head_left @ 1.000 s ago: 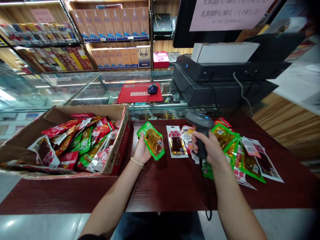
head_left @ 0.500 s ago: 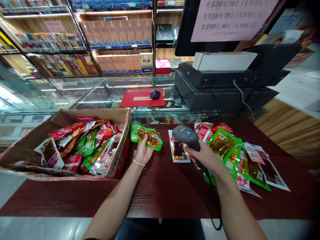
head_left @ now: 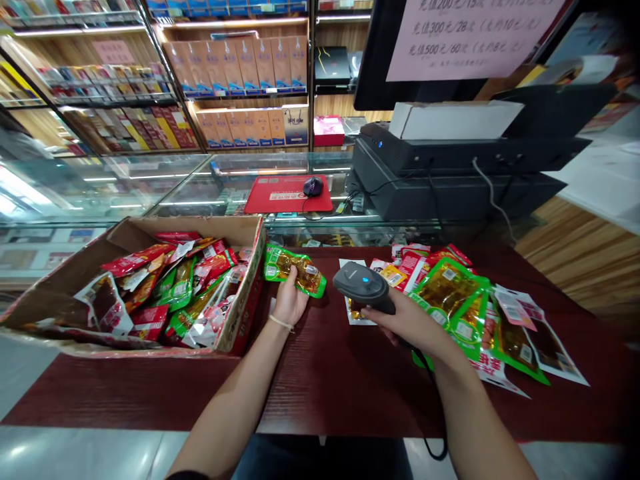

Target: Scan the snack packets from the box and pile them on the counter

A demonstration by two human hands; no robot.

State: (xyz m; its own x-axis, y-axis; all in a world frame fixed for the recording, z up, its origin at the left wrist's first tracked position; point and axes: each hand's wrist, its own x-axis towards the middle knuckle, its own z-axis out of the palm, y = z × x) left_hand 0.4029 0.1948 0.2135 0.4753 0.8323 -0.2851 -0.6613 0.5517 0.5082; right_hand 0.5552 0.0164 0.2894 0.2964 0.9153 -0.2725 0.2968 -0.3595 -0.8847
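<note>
My left hand (head_left: 291, 300) pinches a green-edged packet (head_left: 283, 263) by its near side, thumb flat on top and fingers underneath, so it sits just above the counter (head_left: 310, 393) beyond my wrist. On its clear, amber-brown face is a pale patch that looks like a barcode; the print on the green end is too small for me to read. My right hand (head_left: 413, 323) is wrapped round the grip of a black scanner (head_left: 361, 280), its head turned toward that packet and a blue light glowing on top (there's faint lettering there too, but I can't make it out). Under the scanner lies a white-edged packet (head_left: 354, 313), mostly covered.

Left of my left hand stands a cardboard carton (head_left: 223, 229) of red, green and white packets, with characters on its outer side that I can't decipher. Beyond and right of my right hand, a pile of packets (head_left: 445, 293) overlaps, one near the bottom showing bold red characters.

Ahead of my right hand, a pink sheet (head_left: 470, 50) on the monitor (head_left: 373, 67) reads 充值300元/28次 and, below, 充值500元/60次; the line above, clipped, seems to say 200元/15次. Ahead of my left hand, a red mouse pad (head_left: 265, 195) has white writing I can't read.
</note>
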